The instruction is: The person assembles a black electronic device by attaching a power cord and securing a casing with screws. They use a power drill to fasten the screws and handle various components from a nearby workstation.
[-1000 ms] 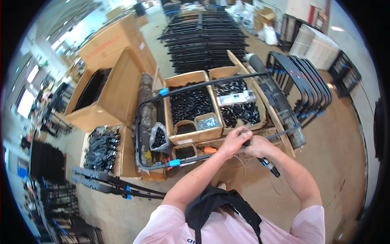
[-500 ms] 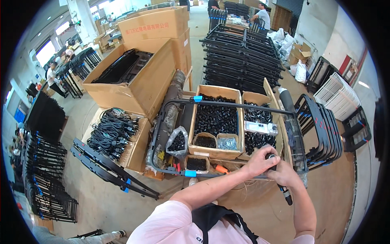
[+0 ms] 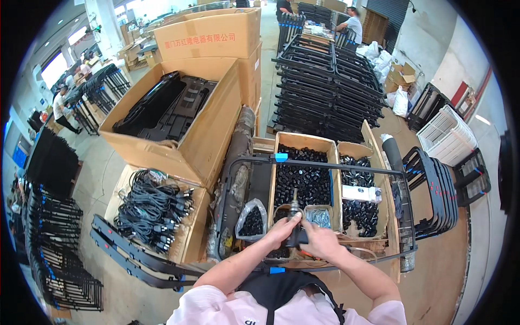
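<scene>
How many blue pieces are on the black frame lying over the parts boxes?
2: one blue piece on the far side of the black frame, another on its near side. The forearms cover parts of the near side, so more may be hidden.

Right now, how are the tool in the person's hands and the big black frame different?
The tool is short, but the black frame is a big, wide loop. The tool is held in the left hand and right hand, while the frame stretches over the boxes. The tool has a metal front; the frame has blue pieces. Both have dark parts.
</scene>
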Action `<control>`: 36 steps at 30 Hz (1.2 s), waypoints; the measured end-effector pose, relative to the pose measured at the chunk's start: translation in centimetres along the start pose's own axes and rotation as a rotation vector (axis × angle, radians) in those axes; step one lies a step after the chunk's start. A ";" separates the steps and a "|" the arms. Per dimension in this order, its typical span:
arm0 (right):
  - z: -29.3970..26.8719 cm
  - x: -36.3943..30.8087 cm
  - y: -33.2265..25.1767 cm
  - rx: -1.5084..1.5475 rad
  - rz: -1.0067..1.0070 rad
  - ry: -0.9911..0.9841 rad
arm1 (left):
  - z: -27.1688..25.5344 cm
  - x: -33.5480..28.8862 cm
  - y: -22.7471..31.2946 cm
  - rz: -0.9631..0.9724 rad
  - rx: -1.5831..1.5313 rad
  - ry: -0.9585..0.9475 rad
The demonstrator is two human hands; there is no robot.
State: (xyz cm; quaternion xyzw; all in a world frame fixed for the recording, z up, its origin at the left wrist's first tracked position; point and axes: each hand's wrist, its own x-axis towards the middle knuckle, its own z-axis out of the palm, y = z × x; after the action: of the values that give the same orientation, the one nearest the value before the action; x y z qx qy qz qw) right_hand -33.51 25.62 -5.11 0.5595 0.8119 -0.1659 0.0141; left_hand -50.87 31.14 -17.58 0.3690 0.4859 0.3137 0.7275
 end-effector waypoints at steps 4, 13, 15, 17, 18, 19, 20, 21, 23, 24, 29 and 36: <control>3.6 7.1 -0.5 -0.010 -0.065 0.094 | -3.2 2.7 1.6 0.020 0.009 0.230; 6.1 18.6 1.6 -0.015 -0.066 0.084 | -8.3 11.7 3.0 0.141 0.455 0.575; 6.0 19.5 2.2 -0.005 -0.078 0.083 | -8.6 12.6 3.3 0.141 0.471 0.584; 5.9 20.3 2.2 0.014 -0.077 0.070 | -9.1 13.3 3.2 0.147 0.479 0.604; 5.9 20.4 2.3 0.023 -0.068 0.067 | -9.0 13.2 3.5 0.144 0.500 0.605; 6.0 20.4 2.5 0.034 -0.055 0.060 | -8.8 13.0 3.8 0.142 0.520 0.607; 6.0 20.3 2.7 0.044 -0.042 0.053 | -8.5 12.9 4.1 0.139 0.539 0.609; 5.9 20.3 2.4 0.057 -0.039 0.046 | -8.7 12.9 4.2 0.135 0.537 0.602; 5.4 20.6 2.1 0.076 -0.032 0.044 | -9.1 12.8 4.4 0.127 0.531 0.587; 5.3 20.7 2.2 0.083 -0.021 0.045 | -9.0 12.8 4.8 0.118 0.528 0.579; 6.5 20.8 3.4 0.109 -0.054 0.078 | -8.6 12.6 5.8 0.073 0.535 0.562; 6.4 21.2 4.4 0.190 -0.028 0.020 | -7.9 13.1 7.5 -0.043 0.730 0.515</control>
State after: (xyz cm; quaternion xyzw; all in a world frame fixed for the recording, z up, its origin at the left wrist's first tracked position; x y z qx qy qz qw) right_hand -38.44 44.37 -16.69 0.5486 0.8003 -0.2367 -0.0497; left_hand -54.72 47.67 -19.53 0.5013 0.7376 0.1882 0.4114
